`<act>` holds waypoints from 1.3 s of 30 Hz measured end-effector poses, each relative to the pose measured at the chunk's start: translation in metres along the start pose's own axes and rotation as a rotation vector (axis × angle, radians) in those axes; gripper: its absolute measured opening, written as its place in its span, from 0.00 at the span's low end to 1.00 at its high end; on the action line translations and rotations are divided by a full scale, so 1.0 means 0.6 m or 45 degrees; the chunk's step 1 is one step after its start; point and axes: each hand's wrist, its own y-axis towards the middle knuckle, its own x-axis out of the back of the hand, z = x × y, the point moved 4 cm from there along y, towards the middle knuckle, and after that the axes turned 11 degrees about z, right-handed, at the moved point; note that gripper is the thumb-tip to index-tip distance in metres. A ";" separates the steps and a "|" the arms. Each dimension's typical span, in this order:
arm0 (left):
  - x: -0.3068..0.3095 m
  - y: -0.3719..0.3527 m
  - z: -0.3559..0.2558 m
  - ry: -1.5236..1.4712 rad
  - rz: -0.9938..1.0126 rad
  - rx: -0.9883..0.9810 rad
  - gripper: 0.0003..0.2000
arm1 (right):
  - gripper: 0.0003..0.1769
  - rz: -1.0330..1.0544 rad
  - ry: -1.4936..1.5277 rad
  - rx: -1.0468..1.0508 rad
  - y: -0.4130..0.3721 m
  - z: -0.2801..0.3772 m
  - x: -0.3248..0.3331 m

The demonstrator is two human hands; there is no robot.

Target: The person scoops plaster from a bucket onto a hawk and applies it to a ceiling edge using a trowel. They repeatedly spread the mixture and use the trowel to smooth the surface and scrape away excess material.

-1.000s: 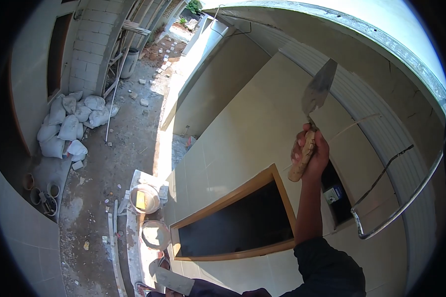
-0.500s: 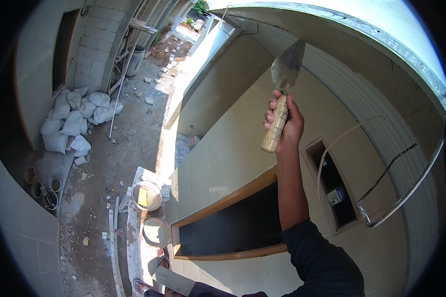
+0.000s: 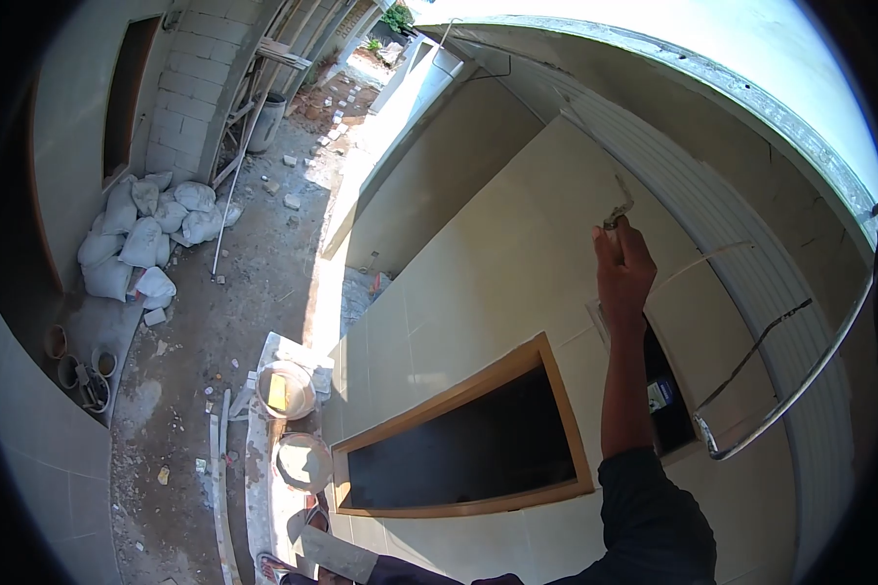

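Note:
My right hand (image 3: 624, 268) is raised at the right, closed around the trowel's handle. The trowel (image 3: 623, 200) shows nearly edge-on beyond my fingers, over the upper part of the pale wall (image 3: 488, 253); whether its blade touches the wall I cannot tell. At the bottom edge, a flat grey board (image 3: 339, 554) lies across the view in front of my dark clothing. A small bit of skin, apparently my left hand (image 3: 332, 578), shows just under the board; its fingers are hidden.
Two round tubs (image 3: 287, 390) stand on a narrow platform (image 3: 260, 478) near my feet. White sacks (image 3: 141, 239) are piled at the left. A wood-framed opening (image 3: 566, 419) is below my right arm. A bent metal bar (image 3: 800, 400) juts in at the right.
My right hand has moved right and slightly down with the trowel. The blade, seen broadside before, has turned nearly edge-on, and the back of my hand now faces the camera.

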 end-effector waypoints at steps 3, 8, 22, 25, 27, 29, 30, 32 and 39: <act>0.007 0.001 0.004 -0.003 0.000 0.013 0.31 | 0.16 -0.094 -0.139 0.072 0.020 -0.006 0.031; 0.013 0.002 0.007 -0.001 -0.002 0.009 0.31 | 0.16 -0.147 -0.174 0.153 0.034 -0.026 0.043; 0.031 -0.009 0.019 0.000 -0.004 0.021 0.31 | 0.16 -0.205 -0.072 0.037 -0.006 -0.027 0.072; 0.036 -0.009 0.026 -0.010 -0.004 0.021 0.31 | 0.14 -0.131 -0.070 0.041 -0.004 -0.034 0.050; 0.037 -0.010 0.030 -0.008 -0.002 0.026 0.31 | 0.14 -0.142 -0.060 0.061 0.018 -0.040 0.015; 0.040 -0.011 0.035 -0.011 0.002 0.028 0.31 | 0.14 -0.161 -0.048 0.088 0.039 -0.041 0.004; 0.043 -0.007 0.036 -0.008 0.007 0.027 0.31 | 0.14 -0.187 -0.046 0.101 0.046 -0.039 0.005; 0.049 -0.010 0.035 -0.006 0.014 0.023 0.31 | 0.14 -0.217 -0.045 0.111 0.045 -0.029 0.018; 0.072 -0.017 0.053 -0.037 0.035 0.030 0.31 | 0.13 -0.270 0.041 0.012 -0.036 0.029 0.107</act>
